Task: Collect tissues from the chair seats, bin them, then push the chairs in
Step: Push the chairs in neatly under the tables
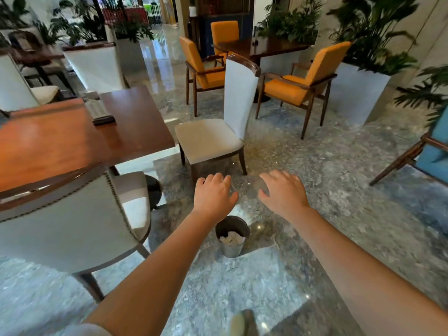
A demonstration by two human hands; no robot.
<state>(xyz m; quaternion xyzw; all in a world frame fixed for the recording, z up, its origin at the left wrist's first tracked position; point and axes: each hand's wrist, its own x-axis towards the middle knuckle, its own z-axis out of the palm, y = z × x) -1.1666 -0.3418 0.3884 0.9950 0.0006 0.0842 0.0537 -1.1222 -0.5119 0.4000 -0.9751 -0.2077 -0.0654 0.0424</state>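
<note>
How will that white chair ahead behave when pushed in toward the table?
The white chair probably slides readily: the marble floor looks polished. Pushed high on its tall back, it may tip, so push low. The seat appears bare.

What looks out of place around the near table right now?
The white chair at the table's far corner stands pulled out and angled, its seat bare. The near chair also sits angled out. Tissues are already in the small bin. Both hands, left and right, are open and empty. Nothing spilled or damaged.

Three orange chairs (206,66), four white chairs (218,137), one bin (232,236)
</note>
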